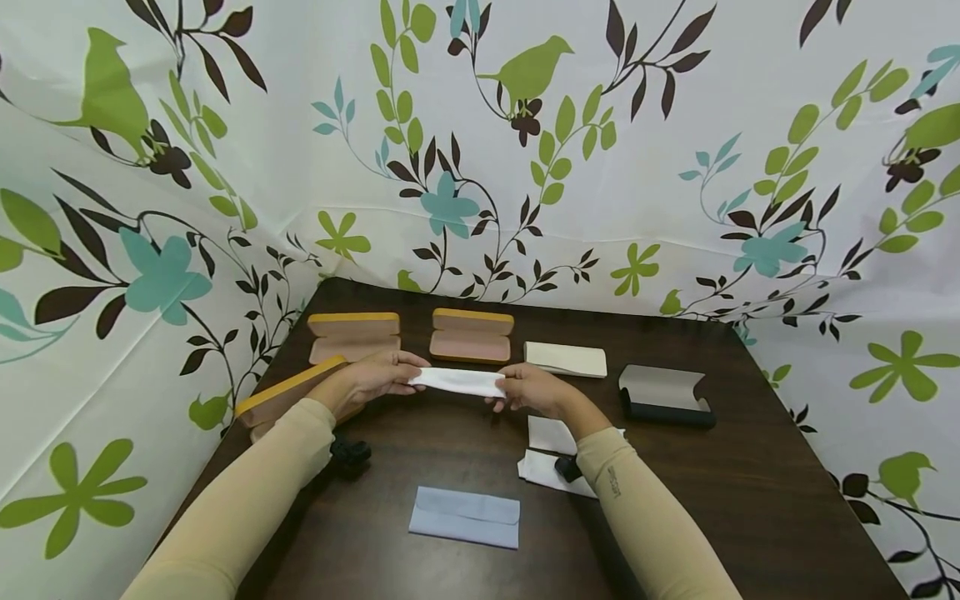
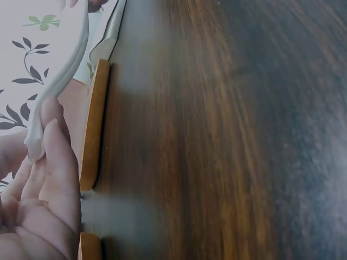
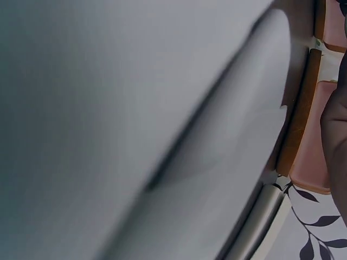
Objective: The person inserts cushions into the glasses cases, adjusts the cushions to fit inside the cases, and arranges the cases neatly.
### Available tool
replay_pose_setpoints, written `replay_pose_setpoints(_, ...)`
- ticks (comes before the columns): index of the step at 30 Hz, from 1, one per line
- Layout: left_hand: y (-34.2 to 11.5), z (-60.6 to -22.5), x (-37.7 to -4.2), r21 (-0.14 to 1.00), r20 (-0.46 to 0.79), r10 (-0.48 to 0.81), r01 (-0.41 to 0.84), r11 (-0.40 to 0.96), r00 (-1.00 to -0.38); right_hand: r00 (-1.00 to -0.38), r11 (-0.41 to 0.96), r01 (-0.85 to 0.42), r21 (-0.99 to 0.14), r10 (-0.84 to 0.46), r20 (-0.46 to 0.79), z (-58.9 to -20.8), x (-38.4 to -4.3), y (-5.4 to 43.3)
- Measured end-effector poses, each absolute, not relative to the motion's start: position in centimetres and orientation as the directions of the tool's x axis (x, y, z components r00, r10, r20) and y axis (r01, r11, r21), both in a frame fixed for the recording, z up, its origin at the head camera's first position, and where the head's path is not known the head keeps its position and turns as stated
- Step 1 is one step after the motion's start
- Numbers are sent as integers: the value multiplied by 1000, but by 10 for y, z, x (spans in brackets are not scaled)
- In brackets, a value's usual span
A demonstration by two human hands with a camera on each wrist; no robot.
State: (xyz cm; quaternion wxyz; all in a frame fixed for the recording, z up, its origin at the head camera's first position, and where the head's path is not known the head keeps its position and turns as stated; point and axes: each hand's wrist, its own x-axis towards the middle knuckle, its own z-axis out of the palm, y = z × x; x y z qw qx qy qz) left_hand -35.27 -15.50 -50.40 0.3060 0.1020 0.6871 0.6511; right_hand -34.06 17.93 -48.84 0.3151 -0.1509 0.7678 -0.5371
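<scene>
A narrow strip of folded white cloth (image 1: pixel 459 381) is stretched between my two hands over the table, in front of the eyeglass cases. My left hand (image 1: pixel 375 375) pinches its left end; the left wrist view shows this end of the cloth (image 2: pixel 37 142) between thumb and fingers, with the strip bowing away from them. At the other end, my right hand (image 1: pixel 536 390) holds the cloth between thumb and fingers. Only an edge of the right hand (image 3: pixel 335 130) shows in the right wrist view.
Open eyeglass cases with pink linings stand behind (image 1: pixel 471 343), at back left (image 1: pixel 355 337) and by the left forearm (image 1: pixel 288 392). A cream case (image 1: pixel 565 358) and an open dark case (image 1: pixel 667 411) lie right. White cloths (image 1: pixel 547 433) lie under the right forearm; a light-blue pouch (image 1: pixel 465 518) lies in front.
</scene>
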Motion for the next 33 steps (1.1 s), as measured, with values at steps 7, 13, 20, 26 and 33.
replay_pose_setpoints(7, -151, -505, -356, 954, -294, 518, -275, 115, -803, -777, 371, 117, -921, -543, -317, -489, -346, 181)
replay_pose_setpoints(13, -147, -503, -360, 955, -292, 499, -278, 104, -816, -797, 349, 121, -929, -524, -300, -485, -353, 181)
replay_pose_setpoints(20, -143, -501, -367, 954, -288, 472, -291, 68, -833, -809, 360, 125, -925, -502, -305, -482, -360, 180)
replay_pose_setpoints(26, -142, -503, -375, 953, -284, 431, -300, 33, -856, -824, 371, 136, -918, -472, -313, -480, -366, 177)
replay_pose_setpoints(33, -137, -505, -385, 949, -294, 376, -316, 4, -879, -831, 360, 145, -922, -462, -311, -480, -376, 176)
